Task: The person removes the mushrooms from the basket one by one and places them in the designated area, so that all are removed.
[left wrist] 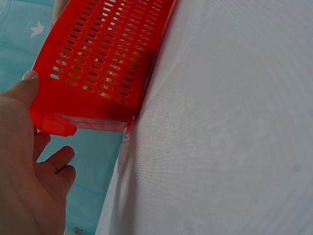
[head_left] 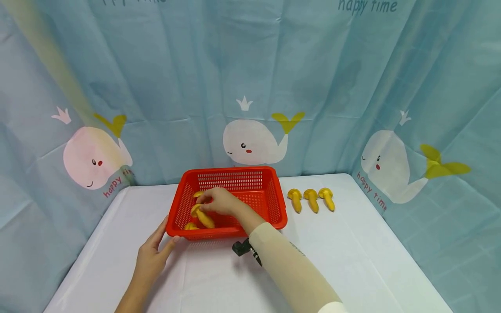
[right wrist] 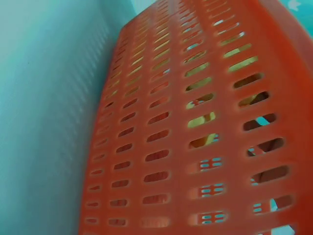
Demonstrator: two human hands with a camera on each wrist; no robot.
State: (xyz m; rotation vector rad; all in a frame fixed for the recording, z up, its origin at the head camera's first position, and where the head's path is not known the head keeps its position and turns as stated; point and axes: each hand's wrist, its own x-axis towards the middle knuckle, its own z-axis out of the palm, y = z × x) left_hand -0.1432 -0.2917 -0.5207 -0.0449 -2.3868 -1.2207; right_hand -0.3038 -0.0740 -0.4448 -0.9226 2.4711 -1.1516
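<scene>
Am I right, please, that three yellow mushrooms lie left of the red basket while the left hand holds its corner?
Not quite: the head view shows the three yellow mushrooms lying right of the red basket; the left hand holds its corner.

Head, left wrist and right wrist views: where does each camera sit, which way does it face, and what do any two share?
Head: worn on the head, facing forward and down at the red basket and yellow mushrooms; left hand, right hand and both forearms show.
Left wrist: facing the basket's slotted outside and white tablecloth; the left hand shows at its corner.
Right wrist: close to the slotted outside; no hand discernible.
Shared: both wrist views show yellow through the slots.
</scene>
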